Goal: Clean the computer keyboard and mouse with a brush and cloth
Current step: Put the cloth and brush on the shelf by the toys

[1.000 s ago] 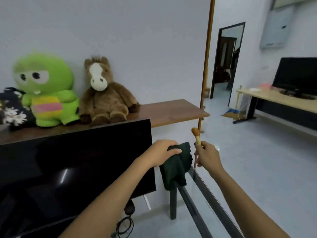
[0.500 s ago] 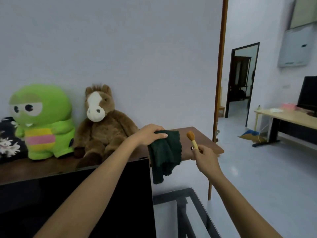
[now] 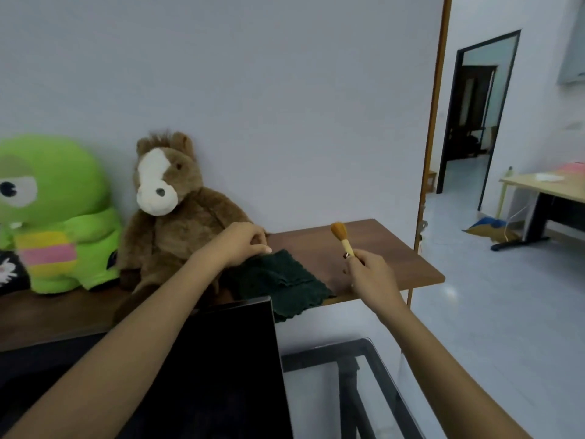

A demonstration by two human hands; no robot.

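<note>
A dark green cloth point(image 3: 281, 280) lies spread on the brown wooden shelf point(image 3: 395, 264), its front edge hanging over the shelf's lip. My left hand point(image 3: 242, 245) rests at the cloth's far edge with the fingers curled onto it. My right hand point(image 3: 370, 277) hovers over the shelf to the right of the cloth and grips a small brush point(image 3: 340, 234) by its pale handle, orange bristles pointing up. No keyboard or mouse shows in the head view.
A brown horse plush point(image 3: 171, 210) and a green plush point(image 3: 57, 217) sit on the shelf to the left. A black monitor point(image 3: 221, 375) stands below my arms, beside a glass-topped table point(image 3: 373, 350). At far right are a desk point(image 3: 544, 185) and a doorway point(image 3: 474, 106).
Both hands rose from beside the monitor up to the shelf. The cloth hung from my left hand and now lies on the shelf. The brush stayed in my right hand.
</note>
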